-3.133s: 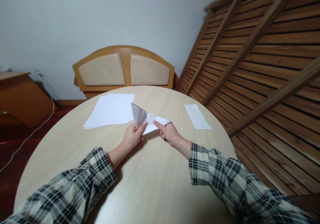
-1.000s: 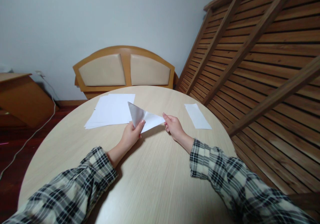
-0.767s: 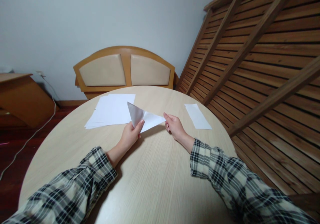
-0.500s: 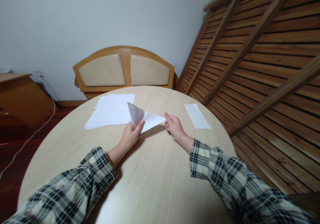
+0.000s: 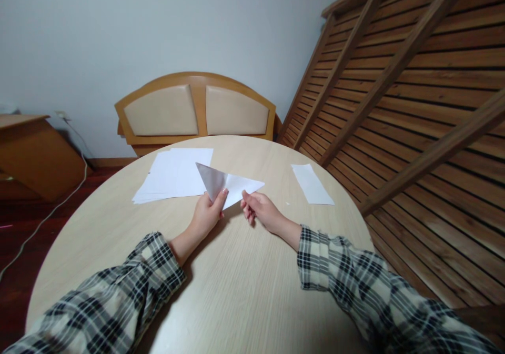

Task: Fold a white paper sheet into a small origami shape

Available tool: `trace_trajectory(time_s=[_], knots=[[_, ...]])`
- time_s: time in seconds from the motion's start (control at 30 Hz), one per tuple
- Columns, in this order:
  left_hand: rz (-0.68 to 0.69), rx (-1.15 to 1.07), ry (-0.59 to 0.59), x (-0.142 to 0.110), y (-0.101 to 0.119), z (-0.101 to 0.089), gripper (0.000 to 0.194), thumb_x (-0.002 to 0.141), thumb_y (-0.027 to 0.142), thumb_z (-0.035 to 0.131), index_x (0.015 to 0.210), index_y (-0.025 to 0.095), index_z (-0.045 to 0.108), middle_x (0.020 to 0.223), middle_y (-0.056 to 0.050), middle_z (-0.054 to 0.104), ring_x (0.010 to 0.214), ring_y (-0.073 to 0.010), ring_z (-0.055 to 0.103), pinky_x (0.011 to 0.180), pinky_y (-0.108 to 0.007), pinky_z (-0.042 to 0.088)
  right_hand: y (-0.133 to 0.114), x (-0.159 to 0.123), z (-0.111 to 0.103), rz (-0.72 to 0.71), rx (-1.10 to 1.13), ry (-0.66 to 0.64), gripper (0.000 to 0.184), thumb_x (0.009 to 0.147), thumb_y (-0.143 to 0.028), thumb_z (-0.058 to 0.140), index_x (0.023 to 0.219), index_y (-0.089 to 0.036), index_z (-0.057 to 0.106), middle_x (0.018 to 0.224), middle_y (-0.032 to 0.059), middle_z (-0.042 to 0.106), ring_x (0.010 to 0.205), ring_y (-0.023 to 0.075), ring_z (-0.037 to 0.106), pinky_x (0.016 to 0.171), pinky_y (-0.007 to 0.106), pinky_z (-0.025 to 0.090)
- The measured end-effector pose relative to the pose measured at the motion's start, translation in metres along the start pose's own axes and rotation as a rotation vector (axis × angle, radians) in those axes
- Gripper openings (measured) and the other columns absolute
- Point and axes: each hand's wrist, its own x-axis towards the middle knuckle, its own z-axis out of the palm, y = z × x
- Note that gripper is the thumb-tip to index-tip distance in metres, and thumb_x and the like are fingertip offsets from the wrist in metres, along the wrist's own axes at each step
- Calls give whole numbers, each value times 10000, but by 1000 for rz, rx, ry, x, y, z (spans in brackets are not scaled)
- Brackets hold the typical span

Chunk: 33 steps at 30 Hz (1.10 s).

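Observation:
A white folded sheet of paper [image 5: 235, 185], creased down its middle into two pointed flaps, is held up above the table. My left hand [image 5: 208, 210] pinches its lower middle, thumb in front by the crease and fingers behind. With thumb and curled fingers, my right hand [image 5: 260, 209] grips the lower edge of the right flap, whose tip sticks out past the thumb. The left flap points up and to the left, partly overlapping the view of a stack of white paper [image 5: 173, 172] lying behind it.
The round light-wood table [image 5: 240, 285] fills the lower view. A strip of white paper [image 5: 312, 184] lies on its right side. Beyond stand a padded headboard [image 5: 201, 104] and a leaning slatted wooden frame [image 5: 394, 96]. A white cable [image 5: 51, 214] runs along the floor at left.
My right hand has slid from the right flap's tip to its lower edge, moving left and slightly down. The folded paper has shifted a little. My left hand keeps its hold.

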Motion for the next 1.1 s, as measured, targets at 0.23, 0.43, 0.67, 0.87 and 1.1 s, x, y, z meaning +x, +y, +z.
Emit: trace_trajectory(time_s=[0.23,0.43,0.67,0.87,1.1], knots=[[-8,-58,-132,-3,6,3,367,804,483,523,605,175,514,419,42,436,366,-99,407,371,-212,318,7,2,6,-20,-75,-13,547,755,-697,550,625,-166,550,464,-24,525,377,70,475,348,173,381],[-5,-35,-143,-3,6,3,377,807,491,513,595,180,502,417,42,425,361,-97,395,361,-214,303,3,-1,6,9,-178,34,460,844,-541,554,560,-183,506,406,-54,448,329,60,409,312,165,338],[-5,-6,-131,-1,4,3,388,800,512,499,597,181,489,429,36,427,371,-99,403,363,-214,305,2,1,4,-7,-172,11,462,848,-545,548,565,-182,510,404,-53,461,320,57,415,312,160,335],[-12,-40,-83,0,0,4,376,792,511,504,620,176,496,436,32,438,373,-97,405,363,-211,300,4,5,0,7,-64,63,472,872,-554,504,578,-185,505,386,-56,457,301,61,397,280,163,300],[-30,-52,-88,0,1,4,360,790,498,518,629,177,494,428,35,440,364,-96,406,360,-210,297,5,4,-2,28,-14,52,513,837,-618,517,556,-190,492,371,-56,452,292,65,393,272,171,295]])
